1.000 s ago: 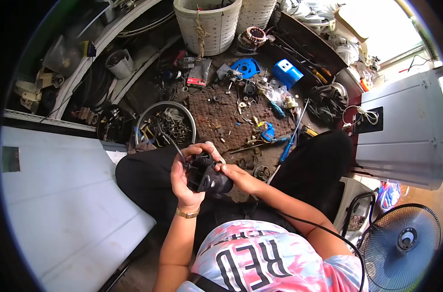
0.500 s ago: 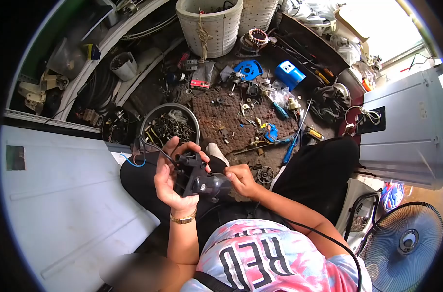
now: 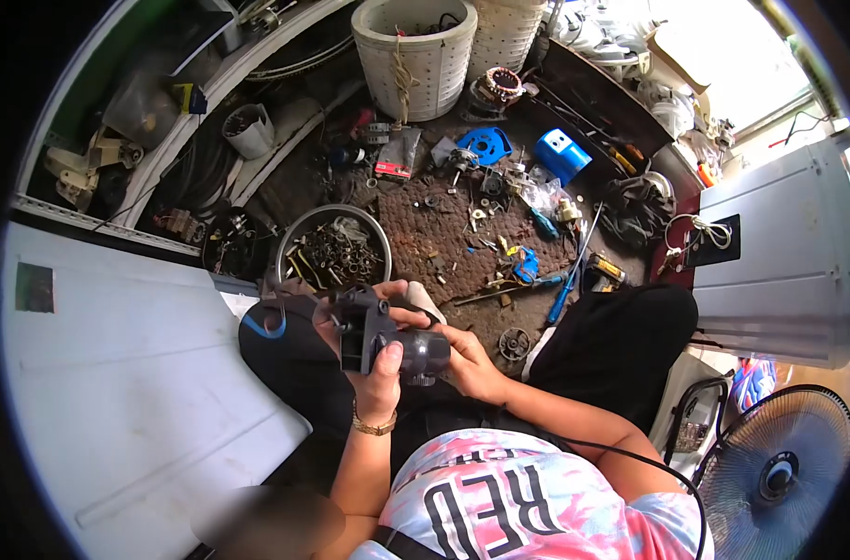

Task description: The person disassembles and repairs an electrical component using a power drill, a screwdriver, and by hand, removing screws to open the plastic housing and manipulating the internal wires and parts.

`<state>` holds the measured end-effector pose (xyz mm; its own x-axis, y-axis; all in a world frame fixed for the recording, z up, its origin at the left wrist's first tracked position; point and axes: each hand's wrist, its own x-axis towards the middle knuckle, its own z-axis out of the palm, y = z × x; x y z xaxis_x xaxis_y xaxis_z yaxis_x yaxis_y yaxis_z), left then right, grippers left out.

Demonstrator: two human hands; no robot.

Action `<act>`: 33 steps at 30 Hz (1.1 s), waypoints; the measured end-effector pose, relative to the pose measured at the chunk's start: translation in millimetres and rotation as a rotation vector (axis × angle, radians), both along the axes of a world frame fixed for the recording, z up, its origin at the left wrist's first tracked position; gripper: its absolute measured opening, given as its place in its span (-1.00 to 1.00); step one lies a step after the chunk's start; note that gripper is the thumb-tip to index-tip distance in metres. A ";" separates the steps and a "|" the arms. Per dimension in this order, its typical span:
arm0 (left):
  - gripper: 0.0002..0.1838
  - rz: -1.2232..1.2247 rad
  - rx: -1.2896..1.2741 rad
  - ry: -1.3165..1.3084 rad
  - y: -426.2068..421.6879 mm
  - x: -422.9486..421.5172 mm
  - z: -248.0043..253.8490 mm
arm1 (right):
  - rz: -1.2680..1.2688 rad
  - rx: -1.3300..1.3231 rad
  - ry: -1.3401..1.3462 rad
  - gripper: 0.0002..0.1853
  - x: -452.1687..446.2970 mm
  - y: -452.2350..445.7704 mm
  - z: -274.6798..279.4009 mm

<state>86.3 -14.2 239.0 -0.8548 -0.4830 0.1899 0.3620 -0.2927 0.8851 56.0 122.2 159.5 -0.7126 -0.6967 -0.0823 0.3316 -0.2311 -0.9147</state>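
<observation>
Above my lap I hold a black plastic pump housing [image 3: 360, 343], with a rounded, dark cup-like end [image 3: 427, 353] facing right. My left hand [image 3: 380, 378] is closed around the housing, thumb across its near side and fingers behind it. My right hand [image 3: 473, 366] is closed at the rounded end, its fingertips partly hidden behind it. A dark cable with a blue wire [image 3: 273, 327] hangs at the left, by my knee. Just beyond my left hand stands a metal bowl [image 3: 386, 245] full of small screws and metal bits.
A brown mat [image 3: 415, 233] carries loose parts, a blue-handled screwdriver [image 3: 557, 308] and a blue motor cover [image 3: 563, 157]. White tubs [image 3: 373, 65] stand behind. A grey panel [image 3: 145, 373] is at left, a machine casing [image 3: 779, 252] and fan [image 3: 778, 476] at right.
The pump housing has turned in my left hand, and my left thumb now lies across its near side. My right hand stays at the rounded end. The view has shifted slightly.
</observation>
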 end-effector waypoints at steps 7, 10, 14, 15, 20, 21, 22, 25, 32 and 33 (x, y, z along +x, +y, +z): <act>-0.46 0.103 -0.188 0.132 -0.2 -7.1 6.7 | -0.019 0.024 0.087 -0.69 -1.1 2.7 10.9; -0.52 0.115 -0.233 0.156 0.5 -9.3 9.2 | -0.044 -0.042 -0.148 -0.70 6.4 -3.1 3.8; -0.53 0.116 -0.115 0.129 -7.3 -5.7 15.3 | 0.018 0.051 -0.040 -0.74 2.0 4.5 0.3; -0.53 0.093 -0.130 0.147 -8.9 -4.8 23.1 | 0.066 0.123 0.051 -0.75 -1.5 6.6 -4.4; -0.44 0.076 -0.087 0.028 -9.2 -11.6 7.5 | 0.104 0.212 0.229 -0.74 -10.0 8.4 -32.2; -0.39 0.055 -0.084 0.021 -8.5 -12.8 1.6 | 0.100 0.218 0.234 -0.75 -10.6 11.5 -39.4; -0.34 0.044 -0.059 0.006 -5.8 -12.7 -2.4 | 0.108 0.244 0.256 -0.75 -12.9 16.8 -46.9; -0.08 0.020 0.020 -0.052 2.7 -12.9 -19.0 | 0.145 0.344 0.276 -0.81 -23.6 31.7 -64.6; -0.17 -0.328 -0.053 -0.265 42.1 -16.0 -104.0 | -0.295 0.538 0.531 -0.46 -50.3 81.7 -47.3; -0.19 -0.366 -0.037 -0.349 49.9 -15.4 -123.7 | -0.237 0.556 0.604 -0.41 -52.4 85.2 -19.9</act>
